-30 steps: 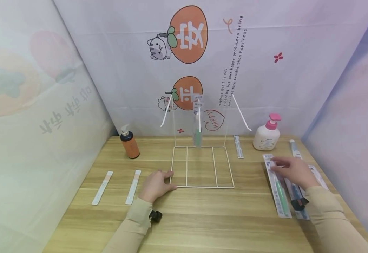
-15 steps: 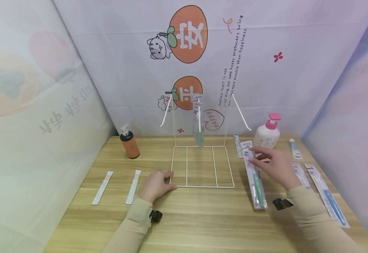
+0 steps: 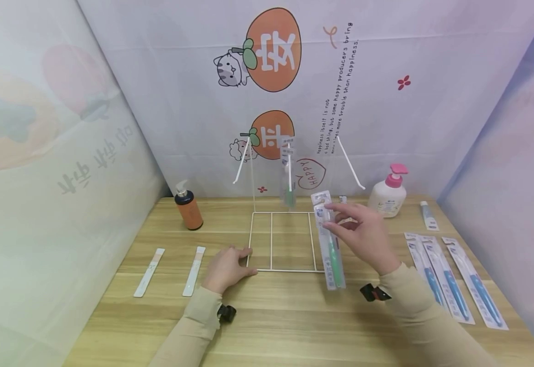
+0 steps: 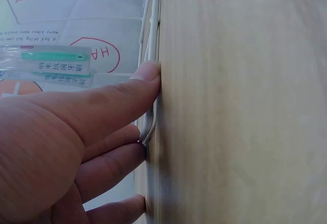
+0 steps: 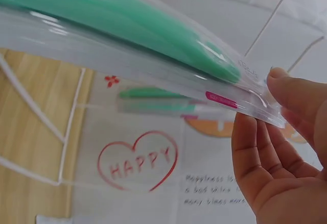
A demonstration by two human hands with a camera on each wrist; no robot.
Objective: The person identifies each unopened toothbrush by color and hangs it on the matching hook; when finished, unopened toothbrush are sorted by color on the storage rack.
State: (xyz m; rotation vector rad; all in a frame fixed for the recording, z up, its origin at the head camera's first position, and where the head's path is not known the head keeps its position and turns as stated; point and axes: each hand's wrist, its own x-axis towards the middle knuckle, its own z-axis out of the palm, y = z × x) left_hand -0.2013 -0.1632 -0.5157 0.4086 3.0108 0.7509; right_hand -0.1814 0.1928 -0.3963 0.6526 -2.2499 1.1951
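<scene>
- One green toothbrush pack [image 3: 330, 243], pinched near its top by the right hand [image 3: 362, 235], hangs lengthwise, lower end toward the person, over the wire rack [image 3: 294, 242]'s right edge.
- Left hand [image 3: 227, 267], fingers seemingly flat, presses the rack's front-left corner.

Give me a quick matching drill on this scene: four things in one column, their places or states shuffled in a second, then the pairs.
1. green toothbrush pack
2. orange pump bottle
3. blue toothbrush packs
4. wire rack

A. flat on the table, far right
B. pinched in the right hand, lifted
C. base pressed by the left hand
D. upright, back left of the table

Pairs: 1-B, 2-D, 3-A, 4-C
</scene>
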